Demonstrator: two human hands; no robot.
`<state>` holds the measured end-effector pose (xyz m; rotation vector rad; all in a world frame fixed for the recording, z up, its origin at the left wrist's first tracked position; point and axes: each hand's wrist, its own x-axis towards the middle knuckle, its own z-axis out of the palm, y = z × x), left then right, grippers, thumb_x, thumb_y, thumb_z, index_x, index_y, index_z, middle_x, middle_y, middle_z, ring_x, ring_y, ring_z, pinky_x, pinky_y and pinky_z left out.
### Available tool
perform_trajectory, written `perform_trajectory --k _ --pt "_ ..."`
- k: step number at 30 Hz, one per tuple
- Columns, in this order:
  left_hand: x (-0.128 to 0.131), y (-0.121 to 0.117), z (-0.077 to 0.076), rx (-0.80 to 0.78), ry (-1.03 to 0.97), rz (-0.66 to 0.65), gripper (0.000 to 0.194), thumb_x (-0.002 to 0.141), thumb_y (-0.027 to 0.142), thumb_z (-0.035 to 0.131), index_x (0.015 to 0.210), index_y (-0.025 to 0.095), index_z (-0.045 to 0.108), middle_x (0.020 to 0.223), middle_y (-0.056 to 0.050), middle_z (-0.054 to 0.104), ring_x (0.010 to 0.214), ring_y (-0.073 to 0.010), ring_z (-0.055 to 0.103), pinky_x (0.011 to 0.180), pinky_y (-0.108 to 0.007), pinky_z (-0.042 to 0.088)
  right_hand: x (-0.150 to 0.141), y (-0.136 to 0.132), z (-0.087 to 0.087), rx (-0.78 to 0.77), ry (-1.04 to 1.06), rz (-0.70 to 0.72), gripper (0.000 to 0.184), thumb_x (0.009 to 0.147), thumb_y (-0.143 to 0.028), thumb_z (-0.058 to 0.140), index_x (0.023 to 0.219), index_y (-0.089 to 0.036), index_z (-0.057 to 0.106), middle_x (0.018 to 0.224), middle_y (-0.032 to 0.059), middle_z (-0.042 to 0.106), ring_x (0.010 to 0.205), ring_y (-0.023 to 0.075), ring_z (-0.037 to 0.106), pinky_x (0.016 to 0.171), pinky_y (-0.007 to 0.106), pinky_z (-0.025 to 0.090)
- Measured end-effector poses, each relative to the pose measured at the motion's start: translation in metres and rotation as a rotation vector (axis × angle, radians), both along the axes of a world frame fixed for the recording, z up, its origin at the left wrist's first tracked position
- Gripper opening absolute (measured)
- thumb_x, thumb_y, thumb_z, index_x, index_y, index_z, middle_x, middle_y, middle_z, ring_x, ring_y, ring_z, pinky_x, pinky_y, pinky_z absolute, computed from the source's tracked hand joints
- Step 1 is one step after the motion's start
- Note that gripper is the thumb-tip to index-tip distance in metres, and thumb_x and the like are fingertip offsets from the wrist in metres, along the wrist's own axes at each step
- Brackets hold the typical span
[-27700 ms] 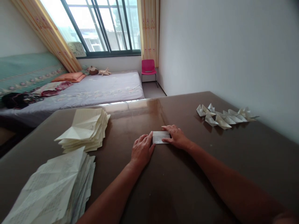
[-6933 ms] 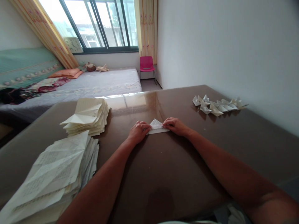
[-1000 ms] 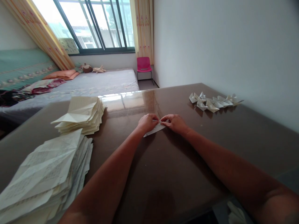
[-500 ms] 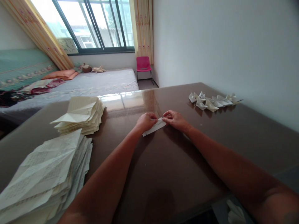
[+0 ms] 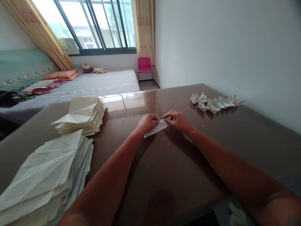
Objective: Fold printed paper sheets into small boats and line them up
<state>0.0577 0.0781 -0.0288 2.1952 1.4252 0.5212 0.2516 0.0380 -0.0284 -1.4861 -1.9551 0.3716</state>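
Observation:
A small folded piece of white paper [image 5: 156, 129] with writing on it lies on the brown table between my hands. My left hand [image 5: 148, 122] is closed on its upper left part, the fingers bent over the top edge. At the right end my right hand [image 5: 176, 120] pinches the paper's upper corner between thumb and fingertips. The far side of the paper is hidden behind my fingers.
Two piles of used paper sheets stand on the left: a yellowish pile [image 5: 82, 116] and a nearer, whiter pile [image 5: 47, 175]. Several folded paper boats [image 5: 213, 103] sit at the table's right back, near the wall. Beyond the table [image 5: 145, 169] are a bed [image 5: 113, 80] and a pink chair [image 5: 145, 65].
The fingers of my right hand have shifted slightly at the paper's upper right corner. My left hand and the paper stay almost where they were.

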Motion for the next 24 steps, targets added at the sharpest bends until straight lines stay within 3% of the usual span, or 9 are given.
perform_trajectory --k 4,11,16,24 --pt "0.001 0.000 0.001 0.020 0.003 0.007 0.021 0.074 0.033 0.060 0.085 0.023 0.074 0.079 -0.001 0.071 0.074 -0.0163 0.063 0.065 -0.024 0.046 -0.003 -0.003 -0.004 -0.015 -0.147 0.002 0.018 0.081 -0.037 0.065 0.091 -0.025 0.075 0.095 0.0025 0.071 0.072 0.0137 0.061 0.070 0.024 0.043" --pt "0.003 -0.003 0.004 0.036 0.032 -0.013 0.021 0.076 0.033 0.060 0.090 0.026 0.074 0.086 -0.001 0.071 0.084 -0.0185 0.064 0.073 -0.025 0.048 -0.002 0.000 -0.005 -0.119 -0.141 0.027 0.024 0.085 -0.038 0.058 0.090 -0.021 0.075 0.079 0.0028 0.072 0.069 0.0151 0.061 0.063 0.024 0.040" --pt "0.004 -0.008 0.008 0.130 0.109 -0.055 0.026 0.081 0.035 0.057 0.101 0.037 0.072 0.108 0.001 0.068 0.098 -0.0202 0.062 0.088 -0.029 0.046 -0.002 0.001 -0.006 -0.082 -0.204 0.051 0.022 0.088 -0.031 0.053 0.091 -0.021 0.072 0.090 0.0046 0.072 0.080 0.0166 0.063 0.071 0.024 0.041" --pt "0.006 -0.012 0.009 0.133 0.151 -0.045 0.021 0.082 0.037 0.056 0.093 0.035 0.074 0.105 0.001 0.067 0.096 -0.0197 0.062 0.088 -0.028 0.045 -0.005 -0.002 -0.004 -0.092 -0.273 0.060 0.024 0.086 -0.039 0.055 0.092 -0.023 0.073 0.092 0.0040 0.070 0.079 0.0161 0.062 0.069 0.023 0.040"
